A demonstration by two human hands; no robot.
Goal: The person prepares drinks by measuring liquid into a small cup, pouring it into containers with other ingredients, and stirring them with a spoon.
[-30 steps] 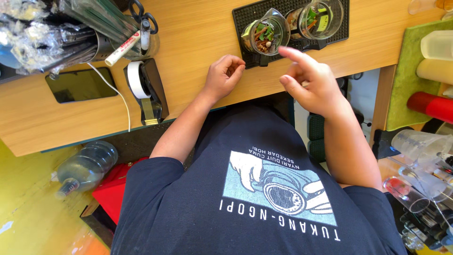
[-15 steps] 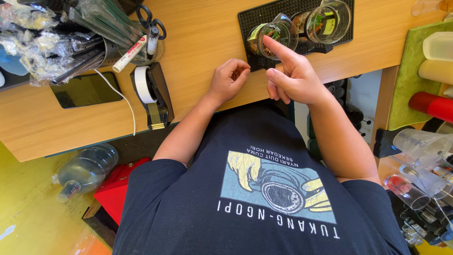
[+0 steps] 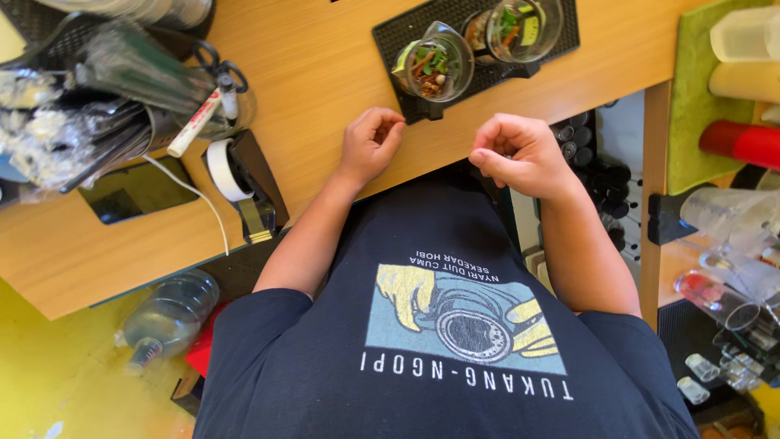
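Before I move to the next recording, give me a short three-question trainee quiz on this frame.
1. True or false: the left hand rests on the wooden counter.
2. How many clear plastic cups stand on the black bar mat?
A. one
B. two
C. four
3. Fill in: the tape dispenser sits on the counter to the person's ____ side.

Key
1. True; its fingers are curled, near the counter's edge.
2. B: the nearer cup and the farther cup, both holding bits of green and red.
3. Left. The right hand is loosely curled, just off the counter's edge.
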